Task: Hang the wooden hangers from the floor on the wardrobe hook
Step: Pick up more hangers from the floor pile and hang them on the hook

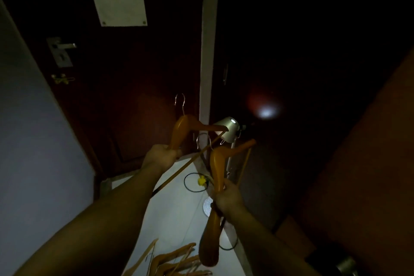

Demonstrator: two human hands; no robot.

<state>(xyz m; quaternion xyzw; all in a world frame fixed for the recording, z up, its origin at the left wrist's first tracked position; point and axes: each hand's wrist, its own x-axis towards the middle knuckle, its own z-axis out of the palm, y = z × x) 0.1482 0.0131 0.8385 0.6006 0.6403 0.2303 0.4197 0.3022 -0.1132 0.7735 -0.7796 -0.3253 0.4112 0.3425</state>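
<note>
Orange-brown wooden hangers (pixel 182 129), metal hooks, one per hand (pixel 160 155).

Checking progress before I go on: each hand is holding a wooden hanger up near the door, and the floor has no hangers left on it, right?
Not quite. The head view shows more hangers on the floor. The rest holds: the left hand and the right hand each hold a wooden hanger.

Two bare arms, both extended forward, both hands closed.

Left hand (pixel 160 155): raised higher and further forward, fingers curled in a fist, forearm bare and running up from the lower left. Right hand (pixel 228 198): lower and nearer the body, knuckles up, fingers wrapped tight, forearm bare and entering from the lower right. Hands apart, not touching.
</note>
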